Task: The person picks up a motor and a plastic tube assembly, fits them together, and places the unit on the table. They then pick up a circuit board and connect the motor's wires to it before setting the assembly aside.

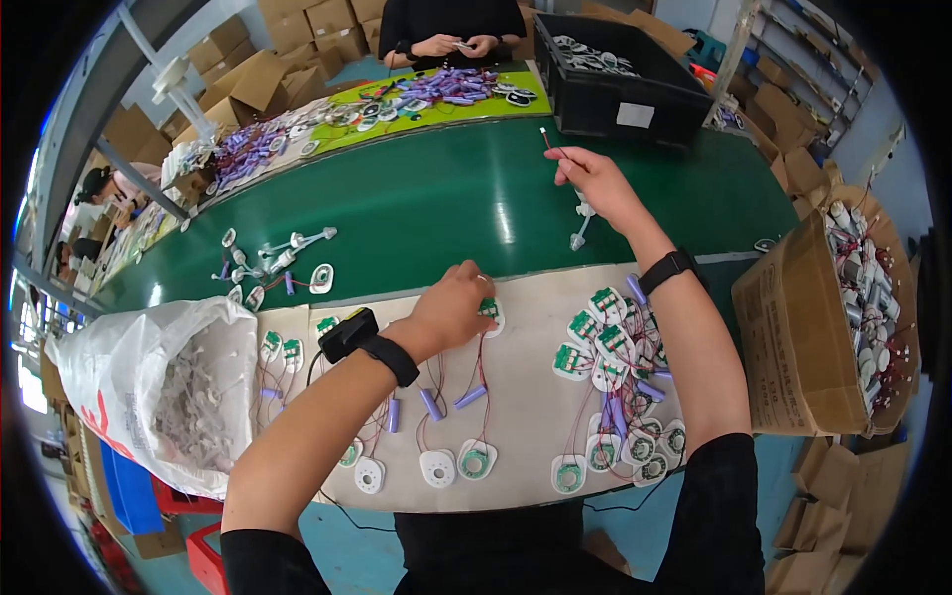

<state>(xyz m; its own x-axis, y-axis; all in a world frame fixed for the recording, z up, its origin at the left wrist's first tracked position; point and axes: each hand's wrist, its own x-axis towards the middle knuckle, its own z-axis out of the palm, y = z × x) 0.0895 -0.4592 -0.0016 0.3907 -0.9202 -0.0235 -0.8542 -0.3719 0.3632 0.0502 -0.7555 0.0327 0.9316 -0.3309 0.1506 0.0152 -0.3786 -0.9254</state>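
My left hand (pixel 454 305) is closed on the edge of a white oval piece with a green circuit board (pixel 493 315), at the mat's far edge. Red wires hang from that piece to a purple cylindrical battery (pixel 470 397) and a round white piece with a green ring (pixel 477 459). Raised over the green table, my right hand (pixel 598 185) pinches a thin dark red wire (pixel 555 147) with a small white tip. Below this hand lies a white plastic part with a stem (pixel 581 220). Similar wired boards (pixel 607 342) are heaped on the mat's right.
A white sack of clear plastic parts (pixel 164 397) stands at left, a carton of wired pieces (pixel 808 327) at right. White parts (pixel 278 256) lie on the green tabletop (pixel 426 213). A black bin (pixel 620 84) stands far right. Another person's hands (pixel 458 46) work across the table.
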